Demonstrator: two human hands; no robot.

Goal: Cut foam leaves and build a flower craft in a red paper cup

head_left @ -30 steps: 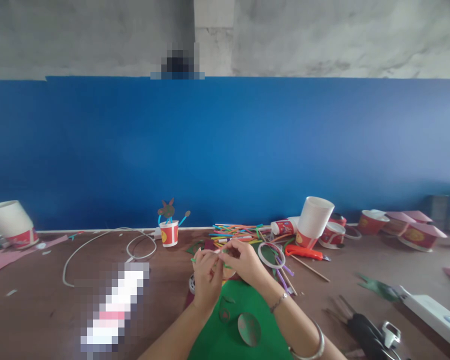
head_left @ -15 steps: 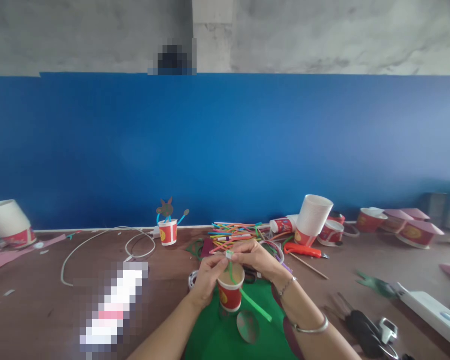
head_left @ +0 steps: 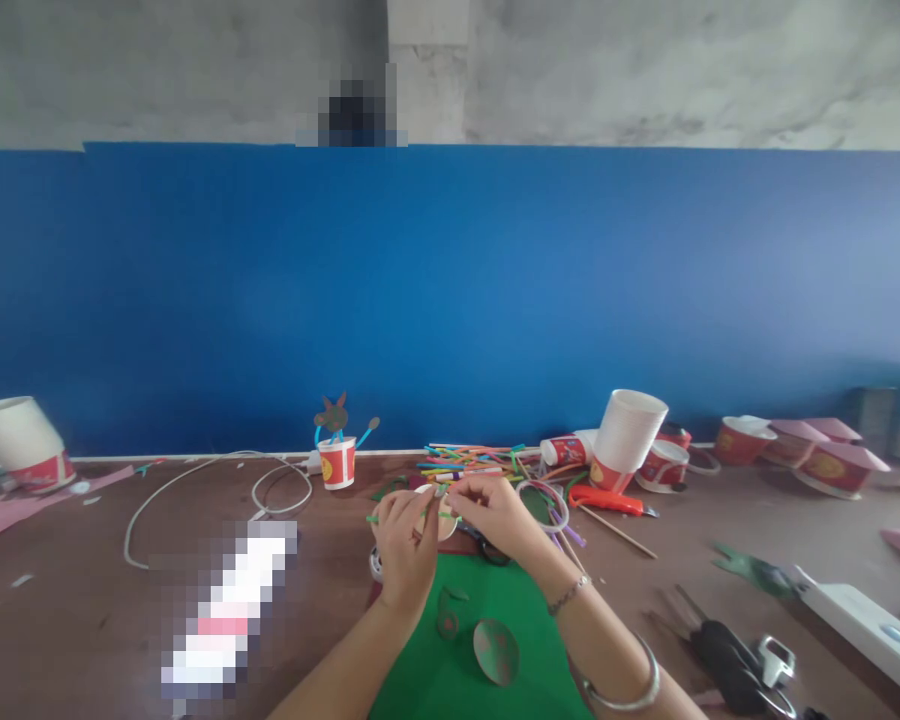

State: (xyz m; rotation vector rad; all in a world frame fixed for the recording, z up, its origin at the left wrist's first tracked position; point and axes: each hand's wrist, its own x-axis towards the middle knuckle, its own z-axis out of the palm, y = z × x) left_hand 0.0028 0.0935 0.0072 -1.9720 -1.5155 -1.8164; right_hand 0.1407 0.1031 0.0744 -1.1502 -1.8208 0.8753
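1. A blue-painted lower wall (head_left: 450,300) under bare grey plaster stood behind a brown table (head_left: 322,600).
2. The left hand (head_left: 407,540) held a thin green straw (head_left: 373,519) in its fingers, one end poking out past their outer side.
3. The right hand (head_left: 487,508) had its thumb and forefinger drawn narrowly together beside the left fingertips; whether anything was between them, I could not tell.
4. The paper cup (head_left: 447,528) sat behind the hands, its pale opening partly hidden by them.
5. Dark-handled scissors (head_left: 493,549) lay just beyond a green sheet (head_left: 517,620), on which rested a dull oval piece (head_left: 496,652) and a smaller round one (head_left: 448,622).
6. Farther back, coloured straws (head_left: 469,462) lay heaped, with a decorated cup (head_left: 337,464) to their left.
7. To their right, an orange cutter (head_left: 607,501) lay near a tilted stack of white-and-red cups (head_left: 630,440).
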